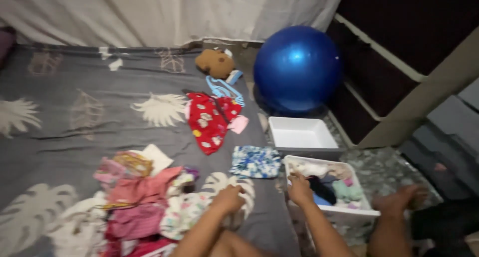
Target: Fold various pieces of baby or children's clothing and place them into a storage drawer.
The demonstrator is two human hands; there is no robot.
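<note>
Partly blurred, right hand (299,188) on bin (366,212) rim — left hand (228,198) fisted

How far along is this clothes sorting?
Done: a folded blue patterned cloth lies flat, and the white bin holds some clothes. In hand: right hand on that bin's rim, left hand on the mattress. Left: the pink clothes heap, red garment.

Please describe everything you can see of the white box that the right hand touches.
The white box is rectangular, apparently plastic, open on top, standing on the speckled floor beside the grey sheet. Folded clothes fill it: white, dark, blue and pale green pieces. The right hand rests on its left rim. An empty white box stands just behind it.
</note>
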